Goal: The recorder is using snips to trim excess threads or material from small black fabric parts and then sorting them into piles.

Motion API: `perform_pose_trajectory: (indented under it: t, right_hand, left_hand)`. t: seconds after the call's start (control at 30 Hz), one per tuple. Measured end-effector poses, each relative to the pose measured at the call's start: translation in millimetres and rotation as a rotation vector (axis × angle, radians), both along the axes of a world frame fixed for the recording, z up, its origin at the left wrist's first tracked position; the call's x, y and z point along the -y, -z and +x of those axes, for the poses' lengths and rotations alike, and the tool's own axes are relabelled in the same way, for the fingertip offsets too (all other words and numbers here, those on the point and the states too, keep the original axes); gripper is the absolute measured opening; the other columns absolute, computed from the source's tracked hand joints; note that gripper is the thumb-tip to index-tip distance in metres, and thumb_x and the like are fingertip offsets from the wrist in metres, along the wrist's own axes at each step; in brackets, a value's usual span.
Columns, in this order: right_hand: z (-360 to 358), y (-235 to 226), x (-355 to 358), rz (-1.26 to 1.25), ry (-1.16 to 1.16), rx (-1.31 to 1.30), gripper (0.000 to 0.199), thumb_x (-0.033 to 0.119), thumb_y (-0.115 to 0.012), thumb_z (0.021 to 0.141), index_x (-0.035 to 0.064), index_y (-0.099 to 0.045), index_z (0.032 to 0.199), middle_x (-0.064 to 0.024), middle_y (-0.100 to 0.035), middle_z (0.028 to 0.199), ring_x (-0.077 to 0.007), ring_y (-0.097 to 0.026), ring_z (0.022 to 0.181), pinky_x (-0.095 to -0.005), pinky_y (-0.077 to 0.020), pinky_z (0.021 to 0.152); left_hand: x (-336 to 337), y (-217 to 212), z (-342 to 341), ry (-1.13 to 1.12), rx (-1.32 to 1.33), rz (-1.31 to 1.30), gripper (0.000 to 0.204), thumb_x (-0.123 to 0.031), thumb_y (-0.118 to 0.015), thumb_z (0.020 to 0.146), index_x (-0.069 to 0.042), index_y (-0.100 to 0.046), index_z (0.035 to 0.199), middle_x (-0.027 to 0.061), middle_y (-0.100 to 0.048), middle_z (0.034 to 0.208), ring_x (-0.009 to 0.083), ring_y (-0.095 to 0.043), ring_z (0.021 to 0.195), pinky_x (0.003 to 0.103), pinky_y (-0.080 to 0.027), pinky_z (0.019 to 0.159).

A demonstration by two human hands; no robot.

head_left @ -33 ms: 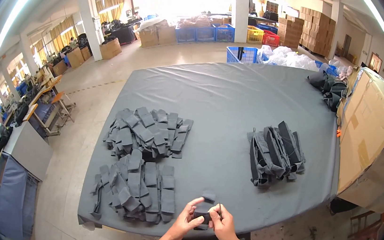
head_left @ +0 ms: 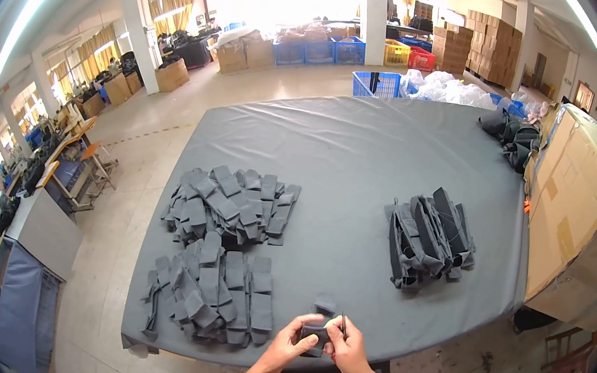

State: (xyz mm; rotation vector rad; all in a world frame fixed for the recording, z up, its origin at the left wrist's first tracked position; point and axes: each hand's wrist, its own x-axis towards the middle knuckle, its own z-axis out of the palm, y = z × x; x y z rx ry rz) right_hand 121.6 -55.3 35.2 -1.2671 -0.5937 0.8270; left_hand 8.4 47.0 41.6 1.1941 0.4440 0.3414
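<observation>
- Head view: both your hands are at the near edge of the table (head_left: 345, 162).
- Your left hand (head_left: 287, 341) grips a small grey fabric piece (head_left: 312, 331) between thumb and fingers, just in from that edge.
- Your right hand (head_left: 347, 348) is closed on a dark slender tool (head_left: 343, 326), its fingertips at the piece's right side; you cannot tell whether they pinch it too.
- A grey flap (head_left: 325, 304) shows just beyond your fingers; whether it joins the piece is unclear.
- Toward the table's left edge lie two heaps of grey strips (head_left: 207, 290).
- Nearer its right edge sits a grey fabric stack (head_left: 426, 238).
</observation>
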Motion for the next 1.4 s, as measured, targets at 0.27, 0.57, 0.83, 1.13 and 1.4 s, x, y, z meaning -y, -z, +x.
perform_pose_trajectory:
  t: [0.27,0.57,0.83,1.13,1.4]
  right_hand:
    - [13.1,2.8,-4.8,0.023,-0.087,-0.348,0.016,0.018,-0.054,0.094,0.0057,-0.053,0.085,0.0018,-0.047,0.065,-0.0047,-0.038,0.048,-0.0192,-0.0314,0.044]
    - [8.0,2.9,-15.7,-0.024,-0.048,0.033,0.012,0.015,-0.060,0.090,0.0042,-0.055,0.087,0.0044,-0.048,0.062,-0.0022,-0.042,0.049,-0.0178,-0.0374,0.045]
    - [13.0,-11.8,-18.3,-0.014,-0.100,0.067,0.010,0.011,-0.064,0.086,0.0016,-0.059,0.084,0.0047,-0.054,0.072,-0.0013,-0.043,0.065,-0.0183,-0.0369,0.057]
    - [8.5,-21.2,-17.3,0.115,0.109,0.510,0.021,0.003,-0.064,0.082,0.0017,-0.055,0.101,-0.0023,-0.051,0.080,-0.0070,-0.046,0.066,-0.0219,-0.0406,0.058]
    - [19.8,-8.6,1.7,0.049,0.187,0.715,0.033,0.006,-0.071,0.075,0.0070,-0.056,0.104,-0.0063,-0.054,0.085,-0.0170,-0.054,0.061,-0.0293,-0.0461,0.055]
  left_hand:
    - [4.5,20.7,-0.2,-0.114,-0.078,0.167,0.020,-0.021,-0.063,0.088,-0.001,-0.059,0.088,-0.0045,-0.053,0.078,0.0037,-0.044,0.071,0.021,-0.038,0.062]
    - [0.4,24.1,-4.8,-0.267,-0.169,0.534,0.033,-0.016,-0.066,0.084,-0.003,-0.041,0.067,-0.0057,-0.038,0.067,0.0079,-0.034,0.062,0.026,-0.034,0.054]
    - [3.9,-1.4,-9.6,-0.150,-0.060,-0.021,0.019,-0.012,-0.061,0.088,-0.003,-0.057,0.104,-0.0044,-0.051,0.086,0.0039,-0.043,0.078,0.020,-0.037,0.069]
    - [0.9,0.3,-7.7,-0.410,-0.167,0.427,0.031,-0.007,-0.060,0.085,-0.003,-0.034,0.069,-0.0022,-0.030,0.066,0.0067,-0.031,0.064,0.024,-0.030,0.054]
    - [-1.5,-0.4,2.7,-0.481,-0.016,0.306,0.027,0.001,-0.056,0.085,-0.001,-0.035,0.067,-0.0019,-0.032,0.072,0.0064,-0.029,0.065,0.021,-0.025,0.055]
